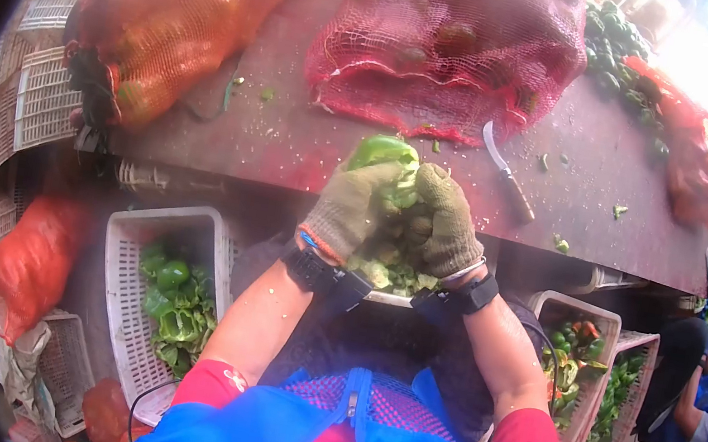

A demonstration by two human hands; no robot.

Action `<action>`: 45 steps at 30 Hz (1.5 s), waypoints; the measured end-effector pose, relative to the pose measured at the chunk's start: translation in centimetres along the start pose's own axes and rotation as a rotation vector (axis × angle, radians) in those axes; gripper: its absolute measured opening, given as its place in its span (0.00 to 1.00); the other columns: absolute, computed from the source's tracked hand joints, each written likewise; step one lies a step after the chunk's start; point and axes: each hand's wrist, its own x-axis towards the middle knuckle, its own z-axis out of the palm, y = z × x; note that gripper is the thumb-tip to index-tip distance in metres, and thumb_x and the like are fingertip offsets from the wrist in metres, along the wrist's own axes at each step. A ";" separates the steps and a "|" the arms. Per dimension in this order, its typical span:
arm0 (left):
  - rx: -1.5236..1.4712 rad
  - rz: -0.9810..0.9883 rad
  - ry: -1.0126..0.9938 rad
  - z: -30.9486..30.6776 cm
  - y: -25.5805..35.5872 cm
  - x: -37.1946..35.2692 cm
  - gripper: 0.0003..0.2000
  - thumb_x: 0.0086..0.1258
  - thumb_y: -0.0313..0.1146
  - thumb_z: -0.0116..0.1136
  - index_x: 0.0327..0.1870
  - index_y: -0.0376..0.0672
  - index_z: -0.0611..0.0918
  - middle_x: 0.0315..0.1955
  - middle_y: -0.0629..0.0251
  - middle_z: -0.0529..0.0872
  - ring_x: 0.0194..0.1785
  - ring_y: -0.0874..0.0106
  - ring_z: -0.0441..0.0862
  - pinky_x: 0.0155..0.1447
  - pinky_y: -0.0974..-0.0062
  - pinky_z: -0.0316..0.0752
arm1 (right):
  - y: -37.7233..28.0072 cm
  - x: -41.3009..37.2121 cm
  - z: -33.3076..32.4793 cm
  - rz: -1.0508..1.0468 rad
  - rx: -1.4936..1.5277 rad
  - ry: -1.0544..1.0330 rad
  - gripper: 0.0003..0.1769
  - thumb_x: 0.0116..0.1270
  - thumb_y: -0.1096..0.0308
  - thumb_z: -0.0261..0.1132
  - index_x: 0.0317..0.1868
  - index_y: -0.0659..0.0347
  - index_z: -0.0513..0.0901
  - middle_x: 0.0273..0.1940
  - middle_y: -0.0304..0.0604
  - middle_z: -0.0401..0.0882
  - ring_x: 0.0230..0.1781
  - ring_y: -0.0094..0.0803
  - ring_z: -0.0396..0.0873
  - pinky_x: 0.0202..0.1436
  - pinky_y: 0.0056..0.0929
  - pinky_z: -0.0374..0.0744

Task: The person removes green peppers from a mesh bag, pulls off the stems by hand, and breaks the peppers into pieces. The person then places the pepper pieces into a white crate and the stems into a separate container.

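Observation:
A green bell pepper point(385, 150), broken open with pale inner flesh showing, is between my two hands over the table's front edge. My left hand point(349, 205), in a grey-green knit glove, is wrapped round its left side. Gloved the same way, my right hand point(447, 228) has its fingers curled in on the pepper's torn right side; its fingertips are partly hidden. Below the hands, pale green pepper scraps point(392, 272) fill a white container, mostly hidden by my wrists. A knife with a curved blade and wooden handle point(514, 193) lies on the table to the right.
On the table point(265, 139) are a red mesh sack point(451, 62), an orange mesh sack point(176, 30) and a heap of green peppers point(612, 54). Crates of peppers stand at left point(118, 277) and right point(605, 350). Another person point(702, 401) is at far right.

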 end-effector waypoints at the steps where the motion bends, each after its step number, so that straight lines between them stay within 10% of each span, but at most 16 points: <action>1: -0.089 -0.049 -0.033 0.0 0.2 -0.2 0.12 0.73 0.26 0.53 0.55 0.36 0.78 0.40 0.63 0.84 0.38 0.75 0.83 0.35 0.80 0.81 | -0.2 -0.2 -0.2 0.009 0.072 -0.029 0.10 0.71 0.54 0.62 0.40 0.49 0.78 0.23 0.26 0.71 0.16 0.13 0.64 0.19 0.16 0.63; 4: -0.302 -0.237 -0.104 0.1 1.7 -1.2 0.11 0.73 0.27 0.54 0.54 0.35 0.78 0.39 0.62 0.83 0.36 0.75 0.83 0.31 0.85 0.78 | -1.1 -1.1 0.6 -0.030 0.049 -0.040 0.10 0.70 0.56 0.62 0.39 0.52 0.78 0.23 0.29 0.74 0.17 0.16 0.67 0.20 0.18 0.67; 11: 0.389 0.262 0.266 -5.3 10.6 -8.1 0.16 0.70 0.24 0.56 0.58 0.41 0.78 0.41 0.62 0.83 0.37 0.77 0.80 0.33 0.84 0.75 | -1.9 -2.5 1.4 -0.189 -0.813 -0.019 0.13 0.70 0.60 0.64 0.37 0.63 0.78 0.27 0.40 0.81 0.19 0.22 0.75 0.21 0.20 0.73; 22: -0.169 0.471 0.747 -23.5 8.7 -32.3 0.11 0.73 0.27 0.56 0.54 0.40 0.77 0.39 0.65 0.82 0.37 0.74 0.82 0.36 0.84 0.80 | -1.1 -2.7 1.1 -0.106 -0.958 -0.064 0.09 0.68 0.64 0.64 0.37 0.63 0.80 0.25 0.36 0.80 0.21 0.19 0.76 0.24 0.18 0.72; 25: 0.499 0.295 1.038 -21.8 6.3 -34.0 0.13 0.70 0.26 0.58 0.54 0.38 0.77 0.33 0.66 0.81 0.34 0.78 0.79 0.32 0.79 0.76 | -0.7 -3.9 1.9 -0.009 -1.119 -0.068 0.11 0.65 0.66 0.66 0.41 0.65 0.82 0.26 0.38 0.81 0.25 0.21 0.79 0.29 0.23 0.77; 28: 1.609 0.127 1.150 -25.3 4.8 -33.5 0.29 0.58 0.26 0.66 0.64 0.37 0.73 0.50 0.56 0.81 0.52 0.66 0.79 0.54 0.71 0.75 | -0.5 -3.3 -0.1 -0.157 -1.539 -0.171 0.21 0.59 0.60 0.71 0.47 0.68 0.82 0.34 0.49 0.86 0.33 0.33 0.85 0.38 0.32 0.80; 29: 1.760 0.099 1.168 -22.7 6.0 -32.2 0.34 0.55 0.26 0.68 0.67 0.36 0.71 0.58 0.49 0.79 0.62 0.58 0.77 0.66 0.66 0.70 | -0.8 -3.1 -0.5 -0.175 -1.585 -0.167 0.22 0.59 0.59 0.71 0.48 0.67 0.82 0.35 0.51 0.86 0.35 0.36 0.85 0.40 0.32 0.80; 32: 1.414 0.316 1.001 -19.2 9.4 -25.0 0.30 0.54 0.26 0.68 0.62 0.35 0.76 0.57 0.48 0.79 0.61 0.55 0.77 0.66 0.66 0.71 | -2.1 -2.8 0.2 -0.228 -1.441 -0.066 0.26 0.56 0.55 0.72 0.49 0.65 0.83 0.40 0.56 0.86 0.42 0.43 0.86 0.46 0.35 0.81; 37: 1.844 0.889 0.349 -8.4 12.8 -6.9 0.28 0.55 0.29 0.68 0.60 0.37 0.76 0.58 0.47 0.77 0.61 0.51 0.76 0.66 0.62 0.71 | -4.4 3.5 0.3 -0.643 -1.494 0.153 0.21 0.62 0.59 0.65 0.51 0.64 0.82 0.39 0.60 0.84 0.44 0.53 0.84 0.48 0.42 0.81; 43: 2.409 1.092 0.303 -1.5 8.5 12.5 0.43 0.53 0.40 0.70 0.74 0.56 0.64 0.70 0.53 0.62 0.75 0.49 0.55 0.71 0.40 0.57 | -7.8 12.7 -0.1 -0.408 -1.596 0.324 0.29 0.66 0.60 0.61 0.67 0.58 0.69 0.49 0.64 0.81 0.51 0.59 0.80 0.56 0.46 0.78; 45: 2.334 0.983 0.349 -1.4 9.5 16.2 0.25 0.60 0.36 0.64 0.62 0.54 0.77 0.54 0.55 0.79 0.59 0.56 0.75 0.62 0.54 0.71 | -8.8 13.9 0.0 -0.347 -1.665 0.313 0.33 0.66 0.62 0.62 0.71 0.53 0.64 0.52 0.64 0.80 0.51 0.59 0.80 0.53 0.49 0.79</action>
